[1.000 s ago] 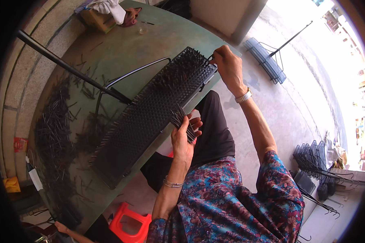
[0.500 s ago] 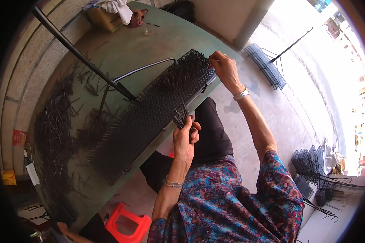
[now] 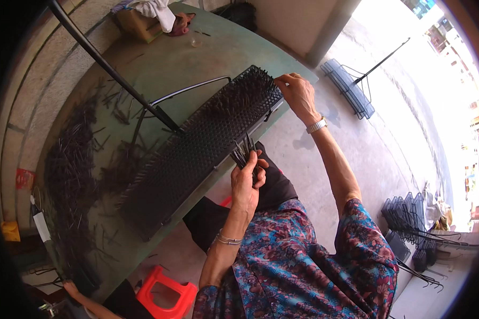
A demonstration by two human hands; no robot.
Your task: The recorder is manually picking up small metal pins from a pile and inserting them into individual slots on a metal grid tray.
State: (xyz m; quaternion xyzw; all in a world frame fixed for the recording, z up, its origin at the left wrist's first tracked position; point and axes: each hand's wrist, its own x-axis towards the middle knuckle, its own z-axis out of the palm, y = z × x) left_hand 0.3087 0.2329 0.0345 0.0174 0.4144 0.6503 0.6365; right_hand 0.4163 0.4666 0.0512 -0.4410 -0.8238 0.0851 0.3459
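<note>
A long black perforated rack point(image 3: 181, 165) with a long handle point(image 3: 112, 72) lies slantwise on the green table point(image 3: 159, 58). Short dark sticks point(image 3: 253, 85) stand upright and crowded in the holes at its far right end. My left hand point(image 3: 246, 183) is closed around a bunch of thin dark sticks point(image 3: 241, 154), just off the rack's near edge. At the far right corner of the rack, my right hand point(image 3: 300, 97) pinches with thumb and fingers together; anything between the fingertips is too small to make out.
A heap of loose dark sticks point(image 3: 72, 154) covers the table's left side. A cardboard box point(image 3: 135, 26) with cloth stands at the back. Below is a red stool point(image 3: 167, 292). Another person's hand point(image 3: 72, 290) shows at lower left. A similar rack point(image 3: 348, 87) lies on the floor at right.
My left hand, with its bunch of sticks, has shifted slightly right. My right hand stays at the rack's corner, turned a little. The other person's hand has moved up and left.
</note>
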